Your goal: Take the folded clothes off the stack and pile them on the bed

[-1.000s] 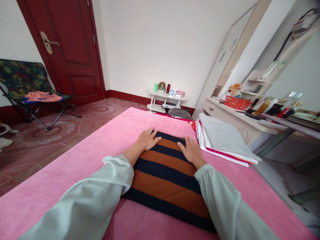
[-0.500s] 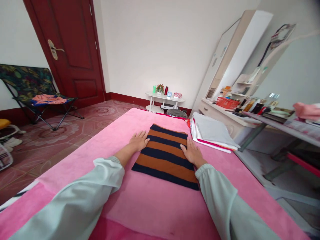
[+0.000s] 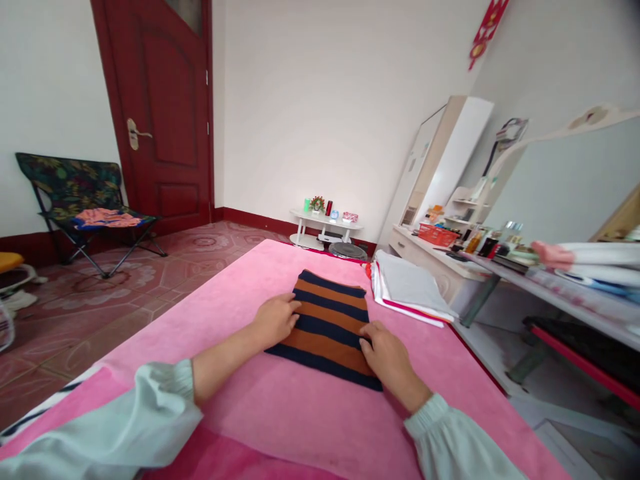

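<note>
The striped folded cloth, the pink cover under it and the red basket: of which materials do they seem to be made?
Striped folded cloth: matte, probably knitted fabric; it lies soft, with wavy stripes.
Pink cover: likely plush or fleece, with a soft nap; its tone varies in cloudy patches.
Red basket: apparently plastic, brightly and evenly coloured; finish unclear.

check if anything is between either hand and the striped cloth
Nothing visible is in the way: the left hand is at the left edge of the striped cloth and the right hand at its right edge. The folded pile lies beyond the right hand, off to the side.
</note>
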